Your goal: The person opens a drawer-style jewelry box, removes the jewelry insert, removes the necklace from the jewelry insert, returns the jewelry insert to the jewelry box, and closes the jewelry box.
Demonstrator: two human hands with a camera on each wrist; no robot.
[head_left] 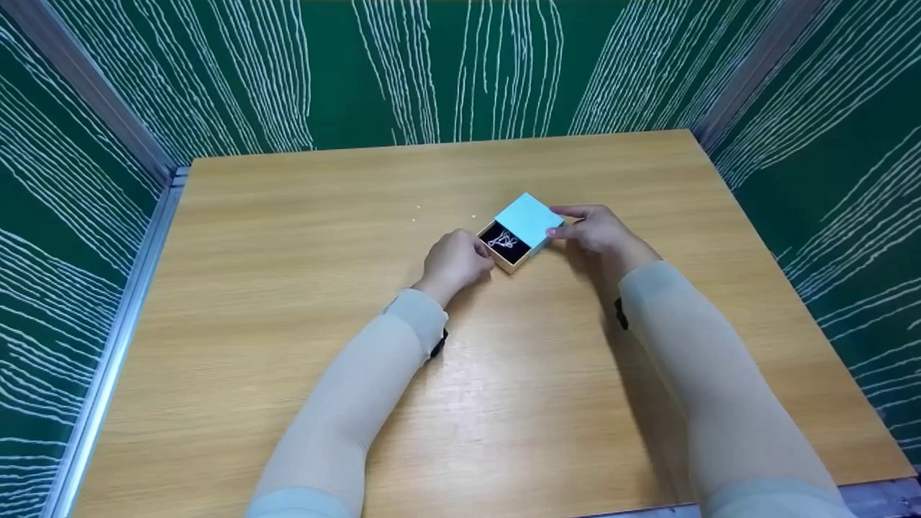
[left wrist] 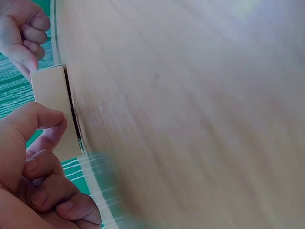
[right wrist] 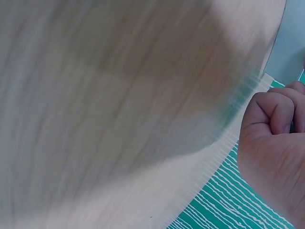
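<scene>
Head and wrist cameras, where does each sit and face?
Head: on the head, facing forward and down at a flat light-blue box on a wooden table; left hand, right hand, pale sleeves show.
Left: on left wrist, facing the box's tan drawer; both hands show.
Right: on right wrist, facing mostly table; right hand shows.
Shared: head and left show box, both hands.

Box (head_left: 530, 218) on table (head_left: 324, 324), strands (head_left: 504, 239) in its drawer (head_left: 509, 267), left hand (head_left: 455, 260) at left, right hand (head_left: 597, 230) at right, wall (head_left: 331, 72) behind table.

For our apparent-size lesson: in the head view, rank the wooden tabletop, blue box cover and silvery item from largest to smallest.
1. Wooden tabletop
2. Blue box cover
3. Silvery item
</scene>
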